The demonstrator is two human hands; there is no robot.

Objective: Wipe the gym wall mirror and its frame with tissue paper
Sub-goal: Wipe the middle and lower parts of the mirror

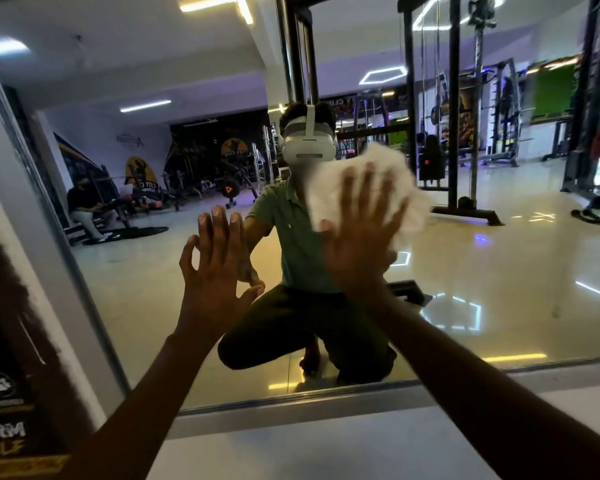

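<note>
Glossy mirror (499, 271) | R hand (361, 230) flat on crumpled tissue (371, 174) (white)

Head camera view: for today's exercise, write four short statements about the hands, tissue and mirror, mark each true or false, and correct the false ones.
1. The right hand presses the tissue paper flat against the mirror. True.
2. The left hand holds a spray bottle. False: it holds nothing, fingers spread at the glass.
3. The tissue paper is at the frame along the mirror's bottom edge. False: it is well above, on the glass.
4. Both hands have straight fingers. True.
</note>
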